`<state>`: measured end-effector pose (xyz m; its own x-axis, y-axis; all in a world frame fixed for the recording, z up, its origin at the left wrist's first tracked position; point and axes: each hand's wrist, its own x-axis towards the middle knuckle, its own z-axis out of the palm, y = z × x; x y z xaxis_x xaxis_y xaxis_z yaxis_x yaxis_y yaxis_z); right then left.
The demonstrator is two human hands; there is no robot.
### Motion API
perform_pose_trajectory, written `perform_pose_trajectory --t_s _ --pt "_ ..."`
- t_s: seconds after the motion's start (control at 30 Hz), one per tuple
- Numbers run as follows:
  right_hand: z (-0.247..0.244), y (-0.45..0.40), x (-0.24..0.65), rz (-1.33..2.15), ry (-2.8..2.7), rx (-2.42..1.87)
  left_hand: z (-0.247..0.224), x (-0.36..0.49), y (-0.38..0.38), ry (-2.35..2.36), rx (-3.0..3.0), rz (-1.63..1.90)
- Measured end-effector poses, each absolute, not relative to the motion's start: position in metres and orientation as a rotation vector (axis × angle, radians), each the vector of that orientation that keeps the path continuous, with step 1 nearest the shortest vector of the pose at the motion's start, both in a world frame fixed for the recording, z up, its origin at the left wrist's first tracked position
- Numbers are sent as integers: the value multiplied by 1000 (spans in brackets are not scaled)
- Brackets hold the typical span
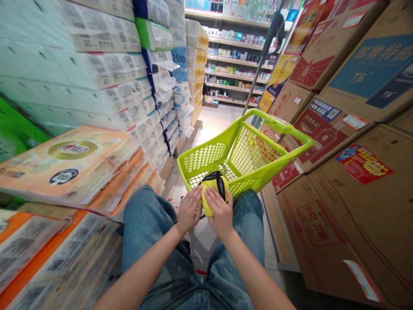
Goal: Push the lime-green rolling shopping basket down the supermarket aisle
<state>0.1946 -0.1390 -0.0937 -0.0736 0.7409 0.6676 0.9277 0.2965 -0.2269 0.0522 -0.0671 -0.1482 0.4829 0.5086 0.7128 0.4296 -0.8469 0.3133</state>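
Observation:
A yellow folded fabric bundle [210, 194], wrapped with a black strap [217, 181], rests at the near end of a lime-green plastic shopping basket [278, 129]. My left hand [189, 210] grips the bundle's left side, and my right hand [220, 211] presses on its right side. Both hands hide much of the bundle. The basket stands on a wheeled trolley with a slim metal handle pole [258, 69] rising at its far end. Below my forearms are my knees in blue denim jeans [148, 224].
Tall stacks of wrapped tissue packs [103, 77] fill the left side, and large printed cardboard cartons [335, 224] are piled on the right. A tiled aisle floor [209, 133] runs between them to stocked shelves [235, 64] at the far end.

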Motion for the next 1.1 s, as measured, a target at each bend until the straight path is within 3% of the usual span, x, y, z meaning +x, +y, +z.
perform_pose_trajectory --t_s 0.13,0.33,0.43,0.73,1.1 --pt "-92 -140 238 -359 -1962 -1466 -147 51 -66 834 2629 1295" --pt "-82 -126 339 -603 -1665 -1660 -146 53 -66 842 2611 1304" --pt "-83 -123 331 -631 -1580 -1705 -148 55 -67 855 2606 1318" --pt "-98 -142 201 -343 -1816 -1495 -147 53 -67 844 2566 1328" --pt "-76 -127 337 -565 -1691 -1666 -144 52 -67 835 2595 1309"
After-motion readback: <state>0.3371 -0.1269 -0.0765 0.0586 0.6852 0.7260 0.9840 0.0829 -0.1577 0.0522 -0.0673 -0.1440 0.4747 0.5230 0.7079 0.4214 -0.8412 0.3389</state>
